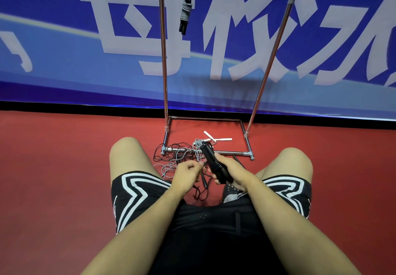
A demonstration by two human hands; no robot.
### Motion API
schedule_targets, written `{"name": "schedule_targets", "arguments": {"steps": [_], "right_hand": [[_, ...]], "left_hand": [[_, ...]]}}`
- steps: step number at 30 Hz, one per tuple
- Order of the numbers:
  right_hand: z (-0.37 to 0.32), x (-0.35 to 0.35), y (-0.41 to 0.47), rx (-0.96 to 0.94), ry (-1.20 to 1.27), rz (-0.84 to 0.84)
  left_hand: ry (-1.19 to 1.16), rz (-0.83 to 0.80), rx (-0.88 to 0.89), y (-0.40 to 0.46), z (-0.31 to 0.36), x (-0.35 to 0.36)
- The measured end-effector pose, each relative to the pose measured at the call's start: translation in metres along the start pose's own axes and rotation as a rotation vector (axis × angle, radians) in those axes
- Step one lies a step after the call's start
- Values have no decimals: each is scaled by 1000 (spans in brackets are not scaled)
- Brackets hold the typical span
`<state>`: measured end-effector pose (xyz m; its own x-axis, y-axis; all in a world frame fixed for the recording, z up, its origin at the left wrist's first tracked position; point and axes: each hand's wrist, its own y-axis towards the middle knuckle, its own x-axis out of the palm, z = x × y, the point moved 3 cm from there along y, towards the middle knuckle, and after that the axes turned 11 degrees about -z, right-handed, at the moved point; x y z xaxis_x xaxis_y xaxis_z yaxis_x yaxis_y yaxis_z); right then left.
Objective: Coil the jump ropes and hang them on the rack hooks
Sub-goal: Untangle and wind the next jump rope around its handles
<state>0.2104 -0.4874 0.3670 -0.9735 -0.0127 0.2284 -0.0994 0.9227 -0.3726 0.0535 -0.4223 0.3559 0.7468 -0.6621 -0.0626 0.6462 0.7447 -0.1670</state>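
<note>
A: Left of the rack (164, 60), the left hand (188, 173) pinches a thin cord from the floor tangle (177, 156).
B: And below the rack, the right hand (230, 173) clasps the black handles (214, 163). The cord is probably limp and light, so hold the rigid handles while winding.

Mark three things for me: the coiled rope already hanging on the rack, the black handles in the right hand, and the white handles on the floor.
coiled rope (184, 13), head view, on its wrapped middle.
black handles (214, 163), head view, mid-grip above the fingers.
white handles (224, 139), head view, on the right-hand handle.
</note>
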Motion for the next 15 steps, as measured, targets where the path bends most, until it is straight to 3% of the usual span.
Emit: {"name": "schedule_targets", "arguments": {"steps": [10,15], "right_hand": [[-2,-3,-3,2,31,-22],[-1,-5,0,-43,1,52]], "left_hand": [[-47,-18,-97,1,-6,-1],[-48,-29,-122,3,-9,1]]}}
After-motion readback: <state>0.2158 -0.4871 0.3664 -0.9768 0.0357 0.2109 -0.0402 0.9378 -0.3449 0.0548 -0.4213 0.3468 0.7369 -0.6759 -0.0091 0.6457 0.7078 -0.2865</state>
